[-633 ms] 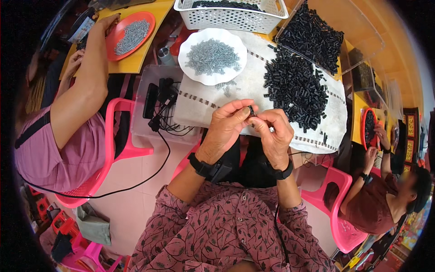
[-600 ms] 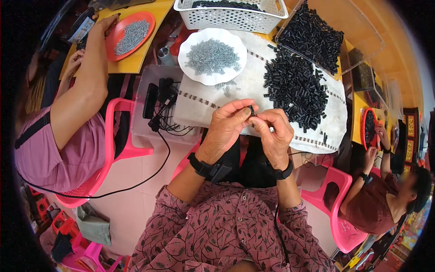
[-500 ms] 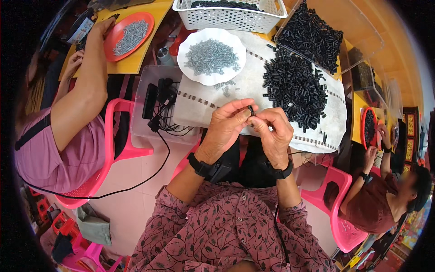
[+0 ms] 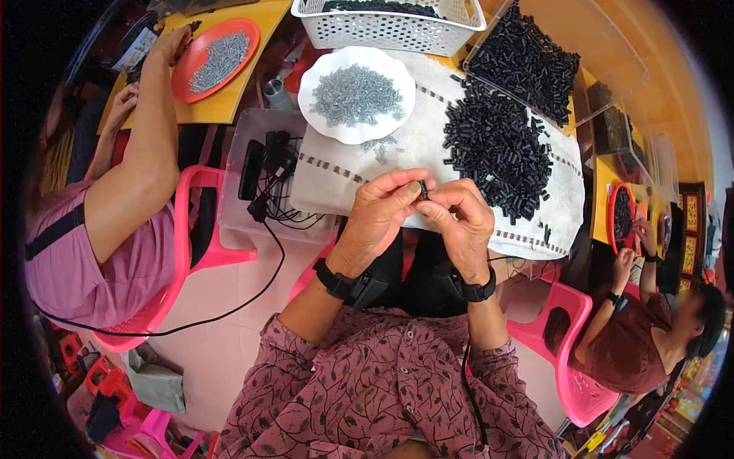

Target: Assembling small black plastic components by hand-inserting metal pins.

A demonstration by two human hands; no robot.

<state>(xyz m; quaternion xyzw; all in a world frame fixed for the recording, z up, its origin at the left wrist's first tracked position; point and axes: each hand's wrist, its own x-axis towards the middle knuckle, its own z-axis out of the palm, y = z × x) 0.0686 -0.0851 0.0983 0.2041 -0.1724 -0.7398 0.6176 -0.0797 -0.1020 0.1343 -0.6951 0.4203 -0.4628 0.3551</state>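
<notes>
A small black tubular piece (image 4: 423, 188) is pinched between the fingertips of both hands, above the near edge of a white cloth (image 4: 336, 176). My left hand (image 4: 375, 218) grips it with thumb and forefinger. From the other side, the thumb and fingers of my right hand (image 4: 468, 220) close on its lower end. Fingertips hide part of the piece. A heap of similar black pieces (image 4: 497, 149) lies on the cloth beyond my right hand. Beyond my left hand, a white scalloped plate (image 4: 310, 84) carries a pile of small silvery pieces (image 4: 355, 96), with several spilled beside it.
Behind the plate stands a white perforated basket (image 4: 382, 32). A clear tub (image 4: 634, 69) with black pieces lies tilted at the back right. Left of the cloth, a plastic bin (image 4: 237, 161) contains black cables. People work at both sides; an orange plate (image 4: 183, 80) is at left.
Both hands stay in nearly the same place, with the black piece slightly lower and turned between the fingertips. The right-hand co-worker's hands have shifted a little.
</notes>
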